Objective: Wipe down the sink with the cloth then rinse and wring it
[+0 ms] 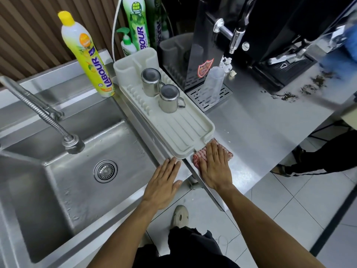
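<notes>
A red-and-white checked cloth lies on the steel counter just right of the sink, at the near corner of the drying tray. My right hand presses flat on the cloth, fingers spread over it. My left hand rests flat and empty on the sink's right rim, fingers together, tips near the tray's edge. The steel sink fills the left side, wet with droplets, with a round drain in its floor. A flexible metal tap hangs over the basin; no water runs from it.
A white drying tray holds two upturned steel mugs. A yellow dish-soap bottle and green bottles stand behind. A black drinks machine, an upturned clear plastic cup and dark crumbs occupy the counter to the right. Another person's sandalled feet stand on the tiled floor beyond the counter.
</notes>
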A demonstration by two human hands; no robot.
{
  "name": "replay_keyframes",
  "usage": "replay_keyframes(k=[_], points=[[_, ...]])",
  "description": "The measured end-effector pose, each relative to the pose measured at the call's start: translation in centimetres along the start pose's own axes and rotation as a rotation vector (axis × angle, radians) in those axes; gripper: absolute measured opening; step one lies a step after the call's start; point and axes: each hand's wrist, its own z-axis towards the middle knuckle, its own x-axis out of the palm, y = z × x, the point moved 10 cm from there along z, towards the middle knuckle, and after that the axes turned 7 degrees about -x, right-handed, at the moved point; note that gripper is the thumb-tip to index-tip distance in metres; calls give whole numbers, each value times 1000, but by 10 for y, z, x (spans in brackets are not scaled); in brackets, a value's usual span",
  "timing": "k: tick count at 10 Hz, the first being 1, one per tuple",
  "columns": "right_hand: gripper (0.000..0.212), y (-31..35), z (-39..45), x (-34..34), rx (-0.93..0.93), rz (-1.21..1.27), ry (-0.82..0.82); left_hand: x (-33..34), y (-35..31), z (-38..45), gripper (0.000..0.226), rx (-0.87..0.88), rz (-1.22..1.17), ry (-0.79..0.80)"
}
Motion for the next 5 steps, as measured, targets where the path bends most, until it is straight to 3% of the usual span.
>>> replay_keyframes(k=[2, 5], points=[[72, 2, -1, -2, -15, 15, 9, -5, -1, -3, 81, -9, -52, 61], [82, 4, -5, -4, -57, -41, -36, -1, 5, -3, 69, 2, 43, -36]])
